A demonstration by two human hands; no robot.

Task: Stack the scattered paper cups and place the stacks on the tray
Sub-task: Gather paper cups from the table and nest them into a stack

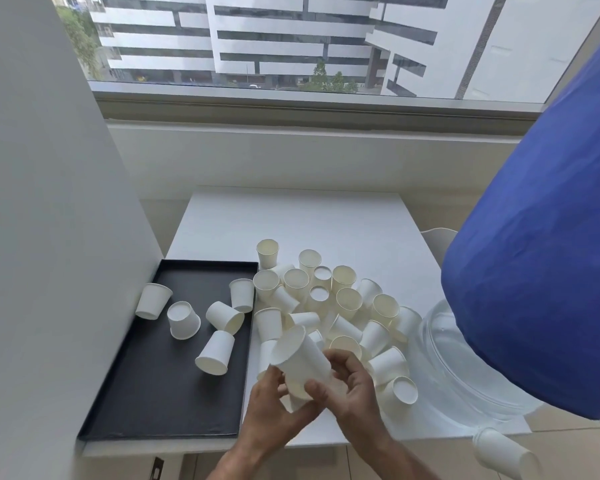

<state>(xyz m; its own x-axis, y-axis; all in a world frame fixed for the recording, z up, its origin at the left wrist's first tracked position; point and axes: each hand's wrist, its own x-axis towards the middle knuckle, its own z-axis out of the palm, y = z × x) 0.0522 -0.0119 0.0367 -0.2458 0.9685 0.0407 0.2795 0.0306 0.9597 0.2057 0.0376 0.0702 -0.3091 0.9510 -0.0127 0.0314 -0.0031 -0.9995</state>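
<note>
You were in what looked like an upper-floor office. A wide window across the top of the frame faced a multi-storey building. A plain white table stood centre frame, by a white partition at left.

Paper cups, seemingly nested, in both hands

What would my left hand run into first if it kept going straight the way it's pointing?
Probably the paper cup the left hand already grips; beyond it, the scattered cup pile. Depth is unclear.

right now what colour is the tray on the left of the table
Black, matte; the tray shows best in the head view, with five loose white paper cups lying on it.
</note>
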